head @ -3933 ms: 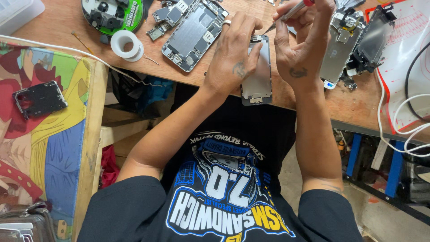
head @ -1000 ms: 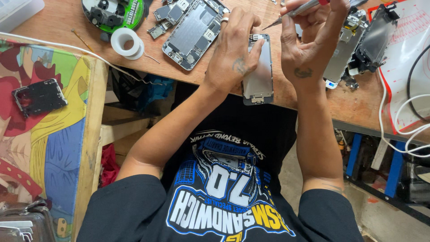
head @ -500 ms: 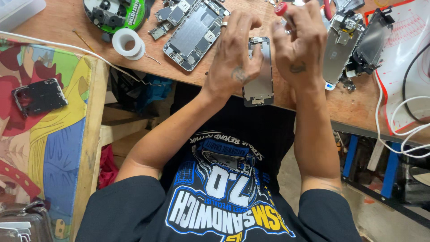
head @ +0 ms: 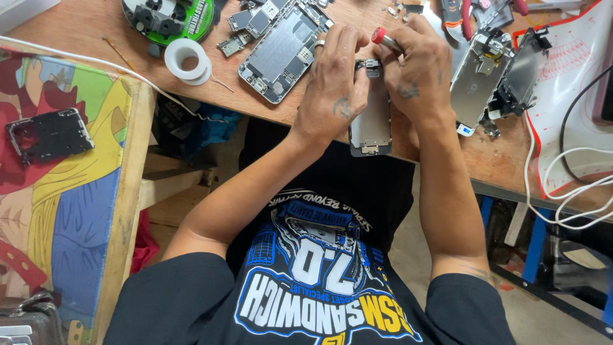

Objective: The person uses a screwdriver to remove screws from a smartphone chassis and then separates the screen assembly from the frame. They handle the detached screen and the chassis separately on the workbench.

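My left hand grips the upper left edge of a grey phone screen panel that lies on the wooden workbench and juts over its front edge. My right hand is closed around a small screwdriver with a red cap. It holds the tool nearly upright over the top end of the panel. The tip is hidden behind my fingers. There is a ring on my left hand.
An opened phone chassis lies left of my hands, with a white tape roll and a green round holder beyond. Two more phone assemblies sit to the right beside a red-edged white mat and white cables. A black phone frame rests on a colourful cloth.
My right hand has come down from a raised position onto the top of the panel, turning the screwdriver from slanted to nearly upright. My left hand has stayed on the panel.
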